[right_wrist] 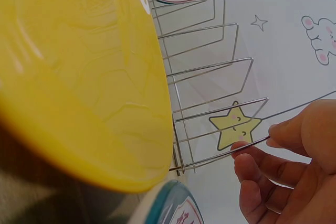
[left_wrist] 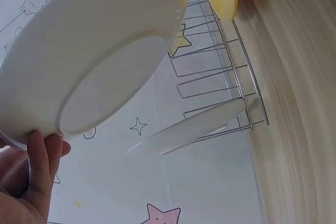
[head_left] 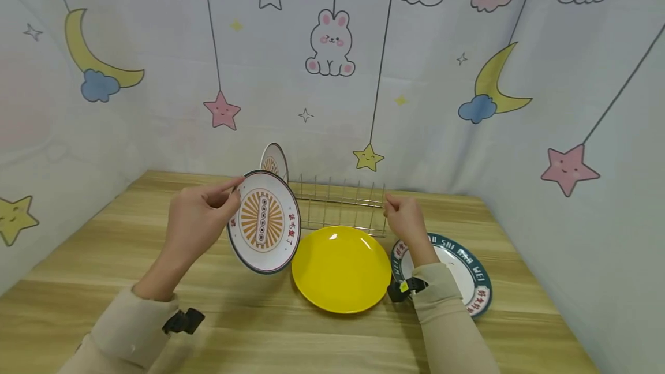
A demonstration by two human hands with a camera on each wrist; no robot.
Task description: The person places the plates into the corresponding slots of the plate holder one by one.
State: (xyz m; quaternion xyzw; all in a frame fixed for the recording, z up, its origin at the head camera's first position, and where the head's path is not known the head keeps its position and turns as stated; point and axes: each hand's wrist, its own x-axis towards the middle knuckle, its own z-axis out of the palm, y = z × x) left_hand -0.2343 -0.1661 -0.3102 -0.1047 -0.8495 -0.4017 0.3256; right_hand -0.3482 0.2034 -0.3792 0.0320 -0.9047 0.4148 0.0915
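My left hand (head_left: pixel 200 212) pinches the rim of a white plate (head_left: pixel 264 221) with an orange sunburst design, holding it up and tilted; its plain white underside (left_wrist: pixel 105 51) fills much of the left wrist view. Behind it, a similar plate (head_left: pixel 274 159) stands upright in the left end of a metal wire dish rack (head_left: pixel 337 204). At the rack's right end, my right hand (head_left: pixel 406 221) pinches an end wire between thumb and finger, plain in the right wrist view. A yellow plate (head_left: pixel 341 270) lies in front of the rack.
To the right, a white plate with a green lettered rim (head_left: pixel 480 276) sits on the wooden table (head_left: pixel 249 328), partly hidden by my right forearm. A curtain (head_left: pixel 291 45) printed with stars, moons and rabbits hangs behind the table and along its sides.
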